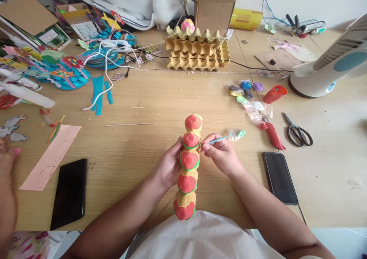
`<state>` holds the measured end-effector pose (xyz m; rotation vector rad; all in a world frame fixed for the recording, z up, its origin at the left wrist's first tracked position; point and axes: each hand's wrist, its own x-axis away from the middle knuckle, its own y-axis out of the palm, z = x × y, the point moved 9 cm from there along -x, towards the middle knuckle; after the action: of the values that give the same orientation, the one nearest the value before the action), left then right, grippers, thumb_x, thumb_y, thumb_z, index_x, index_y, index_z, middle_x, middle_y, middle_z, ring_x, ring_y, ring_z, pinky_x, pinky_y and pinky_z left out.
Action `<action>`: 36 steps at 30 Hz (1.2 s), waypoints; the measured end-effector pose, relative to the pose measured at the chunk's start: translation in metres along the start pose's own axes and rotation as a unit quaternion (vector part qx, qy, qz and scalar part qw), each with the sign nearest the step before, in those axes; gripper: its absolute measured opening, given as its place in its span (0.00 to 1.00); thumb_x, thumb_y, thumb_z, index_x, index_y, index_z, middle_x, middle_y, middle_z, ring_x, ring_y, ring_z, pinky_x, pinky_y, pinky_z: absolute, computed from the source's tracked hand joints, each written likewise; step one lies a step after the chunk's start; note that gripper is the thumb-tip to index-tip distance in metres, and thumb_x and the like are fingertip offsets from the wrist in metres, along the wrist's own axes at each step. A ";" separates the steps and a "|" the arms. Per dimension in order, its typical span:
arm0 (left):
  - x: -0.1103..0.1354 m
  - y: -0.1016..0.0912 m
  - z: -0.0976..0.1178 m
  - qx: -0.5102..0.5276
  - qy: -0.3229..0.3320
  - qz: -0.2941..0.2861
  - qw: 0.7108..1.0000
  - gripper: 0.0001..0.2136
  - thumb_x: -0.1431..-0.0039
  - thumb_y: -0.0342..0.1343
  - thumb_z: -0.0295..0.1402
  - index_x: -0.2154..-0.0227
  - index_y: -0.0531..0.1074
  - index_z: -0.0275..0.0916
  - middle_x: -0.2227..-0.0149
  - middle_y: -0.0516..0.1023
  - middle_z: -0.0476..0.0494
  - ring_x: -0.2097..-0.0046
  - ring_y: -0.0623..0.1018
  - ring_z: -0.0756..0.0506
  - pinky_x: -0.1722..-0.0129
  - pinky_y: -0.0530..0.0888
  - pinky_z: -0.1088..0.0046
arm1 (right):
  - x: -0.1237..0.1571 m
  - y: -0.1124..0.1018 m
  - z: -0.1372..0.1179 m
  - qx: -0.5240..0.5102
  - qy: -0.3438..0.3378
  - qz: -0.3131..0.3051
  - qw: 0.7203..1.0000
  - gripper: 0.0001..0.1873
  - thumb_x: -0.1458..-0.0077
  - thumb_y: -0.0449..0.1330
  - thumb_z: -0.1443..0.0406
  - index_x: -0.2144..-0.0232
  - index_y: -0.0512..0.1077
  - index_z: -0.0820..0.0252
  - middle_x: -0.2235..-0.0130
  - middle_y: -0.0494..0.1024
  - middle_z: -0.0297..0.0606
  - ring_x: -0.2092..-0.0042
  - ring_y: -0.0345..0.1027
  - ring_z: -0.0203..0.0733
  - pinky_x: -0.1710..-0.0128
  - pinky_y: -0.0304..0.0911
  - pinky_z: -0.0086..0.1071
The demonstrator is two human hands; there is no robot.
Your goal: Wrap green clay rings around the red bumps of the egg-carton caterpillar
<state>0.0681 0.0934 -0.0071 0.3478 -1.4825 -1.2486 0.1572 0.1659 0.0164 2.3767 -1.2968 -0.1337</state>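
A strip of egg-carton cups (189,166), yellow with red-painted domes and green clay rings, stands on end in front of me above the table. My left hand (169,166) grips its left side, fingers wrapped round it. My right hand (219,152) pinches a thin blue stick tool (219,139), its tip touching the green ring of the second dome from the top.
A wooden table (149,98) holds stacked egg trays (197,50), clay bags (246,94), a red cup (274,93), a red knife (273,136), scissors (298,132), two phones (280,178) (70,192), a fan (332,65), paper crafts (61,73). Another person's hand (7,163) shows at left.
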 end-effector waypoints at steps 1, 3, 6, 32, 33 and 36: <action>0.000 0.000 0.000 0.000 -0.003 -0.003 1.000 0.13 0.32 0.57 0.44 0.63 0.77 0.39 0.72 0.80 0.45 0.75 0.79 0.46 0.74 0.77 0.71 | 0.000 -0.001 -0.002 0.008 -0.008 0.005 1.000 0.18 0.49 0.75 0.53 0.68 0.73 0.56 0.74 0.77 0.31 0.74 0.64 0.35 0.73 0.57 0.30; 0.000 0.000 0.000 0.002 -0.004 -0.008 1.000 0.13 0.33 0.58 0.44 0.65 0.76 0.39 0.73 0.79 0.46 0.76 0.79 0.46 0.75 0.77 0.71 | 0.001 -0.002 -0.007 0.033 -0.020 0.012 0.999 0.18 0.48 0.75 0.54 0.69 0.71 0.55 0.76 0.74 0.29 0.75 0.63 0.34 0.74 0.57 0.30; 0.001 0.000 0.001 0.012 -0.004 -0.006 1.000 0.13 0.33 0.59 0.43 0.68 0.74 0.39 0.75 0.77 0.48 0.76 0.78 0.46 0.76 0.76 0.71 | 0.003 -0.005 -0.011 0.069 -0.021 0.017 0.997 0.18 0.46 0.73 0.53 0.70 0.71 0.56 0.78 0.73 0.28 0.76 0.61 0.34 0.74 0.57 0.30; 0.002 0.000 0.001 0.033 -0.004 0.007 0.999 0.12 0.33 0.59 0.41 0.69 0.72 0.39 0.78 0.74 0.50 0.79 0.76 0.47 0.77 0.74 0.73 | 0.004 -0.003 -0.016 0.097 -0.054 0.000 0.994 0.12 0.44 0.73 0.56 0.68 0.78 0.56 0.64 0.78 0.36 0.60 0.71 0.41 0.57 0.67 0.36; 0.003 0.000 0.001 0.031 -0.005 0.010 0.999 0.12 0.33 0.58 0.41 0.68 0.73 0.39 0.78 0.74 0.49 0.79 0.76 0.47 0.77 0.74 0.73 | 0.004 -0.003 -0.016 0.074 -0.051 -0.005 0.996 0.11 0.43 0.72 0.57 0.68 0.78 0.55 0.62 0.79 0.37 0.58 0.72 0.41 0.55 0.67 0.37; 0.004 0.004 0.001 0.023 -0.005 0.014 1.000 0.13 0.30 0.54 0.41 0.67 0.74 0.39 0.78 0.75 0.48 0.79 0.76 0.47 0.77 0.73 0.72 | 0.003 -0.006 -0.014 0.003 -0.033 -0.005 0.999 0.09 0.43 0.72 0.59 0.68 0.77 0.54 0.61 0.81 0.35 0.58 0.72 0.40 0.54 0.66 0.36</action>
<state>0.0678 0.0925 -0.0021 0.3509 -1.5207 -1.1969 0.1674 0.1707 0.0267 2.4031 -1.3169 -0.2116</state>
